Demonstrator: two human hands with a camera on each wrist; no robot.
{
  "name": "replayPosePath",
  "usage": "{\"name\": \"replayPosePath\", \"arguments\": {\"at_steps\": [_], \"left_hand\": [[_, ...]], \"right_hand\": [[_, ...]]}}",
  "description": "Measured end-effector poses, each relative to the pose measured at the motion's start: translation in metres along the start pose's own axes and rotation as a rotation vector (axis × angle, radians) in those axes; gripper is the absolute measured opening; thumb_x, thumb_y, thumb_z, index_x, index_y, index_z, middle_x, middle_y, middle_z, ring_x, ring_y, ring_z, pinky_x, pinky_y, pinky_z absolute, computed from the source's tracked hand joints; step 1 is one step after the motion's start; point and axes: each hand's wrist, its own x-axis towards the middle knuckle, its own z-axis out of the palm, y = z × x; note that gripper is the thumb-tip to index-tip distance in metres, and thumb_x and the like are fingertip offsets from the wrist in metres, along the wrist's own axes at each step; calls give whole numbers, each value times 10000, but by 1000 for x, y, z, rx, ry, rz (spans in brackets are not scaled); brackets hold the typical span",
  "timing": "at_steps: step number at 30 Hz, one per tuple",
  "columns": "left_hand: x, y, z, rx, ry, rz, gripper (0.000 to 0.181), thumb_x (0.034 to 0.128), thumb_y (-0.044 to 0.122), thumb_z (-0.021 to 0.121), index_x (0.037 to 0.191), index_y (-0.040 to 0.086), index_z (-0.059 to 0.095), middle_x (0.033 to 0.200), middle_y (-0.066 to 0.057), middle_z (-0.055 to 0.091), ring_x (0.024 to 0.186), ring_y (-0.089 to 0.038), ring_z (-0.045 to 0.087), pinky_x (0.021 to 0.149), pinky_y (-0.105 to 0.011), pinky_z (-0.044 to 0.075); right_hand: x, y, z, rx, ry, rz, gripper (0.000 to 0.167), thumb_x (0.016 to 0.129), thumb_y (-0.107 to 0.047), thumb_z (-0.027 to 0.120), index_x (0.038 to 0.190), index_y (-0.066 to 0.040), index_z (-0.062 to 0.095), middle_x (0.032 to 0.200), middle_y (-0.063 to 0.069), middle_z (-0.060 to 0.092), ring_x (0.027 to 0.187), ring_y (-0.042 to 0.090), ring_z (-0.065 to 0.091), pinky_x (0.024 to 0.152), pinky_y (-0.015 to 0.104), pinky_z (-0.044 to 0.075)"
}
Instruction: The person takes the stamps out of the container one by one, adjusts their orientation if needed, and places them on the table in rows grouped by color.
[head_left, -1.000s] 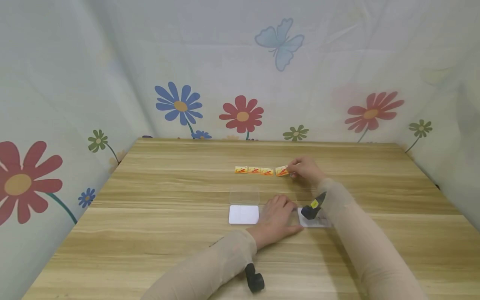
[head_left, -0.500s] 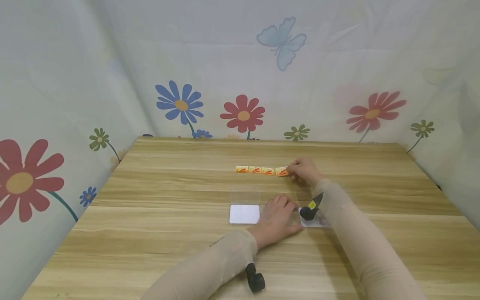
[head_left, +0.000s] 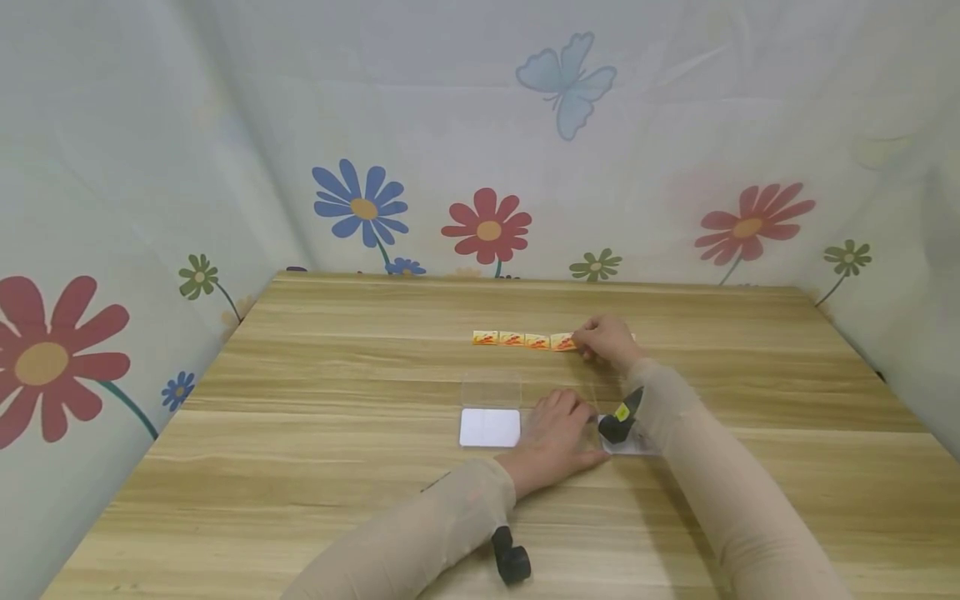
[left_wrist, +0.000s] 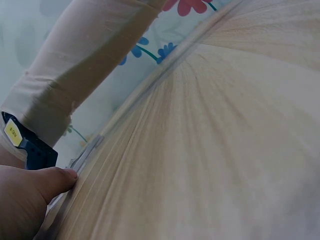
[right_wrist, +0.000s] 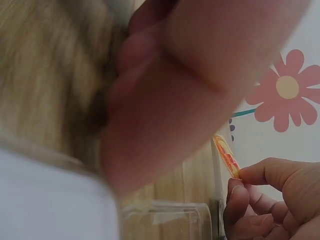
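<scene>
My right hand pinches a small yellow-and-red printed card between thumb and fingertip. In the right wrist view this card appears tilted, nearly edge-on. Three similar cards lie in a row to its left, and the held one is right beside the last. My left hand rests low over the table with fingers spread, between two cases with white faces. The left white case has a clear lid laid back behind it. My right wrist partly hides the right white case, near my left thumb.
The wooden table carries everything. A flowered cloth stands behind and along its sides. A whitish edge shows just right of my right hand, mostly hidden. Black cameras are strapped to both wrists.
The pinched card has slid slightly left, narrowing the gap to the row. My left hand has stayed in place.
</scene>
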Motion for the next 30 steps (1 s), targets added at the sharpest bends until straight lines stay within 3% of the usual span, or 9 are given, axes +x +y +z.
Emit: {"name": "replayPosePath", "arguments": {"at_steps": [22,30], "left_hand": [[1,1,1,-13,-5,-6,516,823,570,649,1182,202,611,1163,38,534,1116,-133,490,998,-276,410],[-1,0,1,-22,7,-9,521,817,559,663,1182,191,612,1173,32,543,1128,-141,493,1005,-285,416]], "right_hand": [[1,1,-4,-39,18,-16,149,863,-137,589,900,6,607,585,-26,554,518,91,474,506,201,409],[-9,-5,-16,-62,-19,-85,216,918,-149,553,1004,44,600,825,80,627,707,145,563,642,227,469]]}}
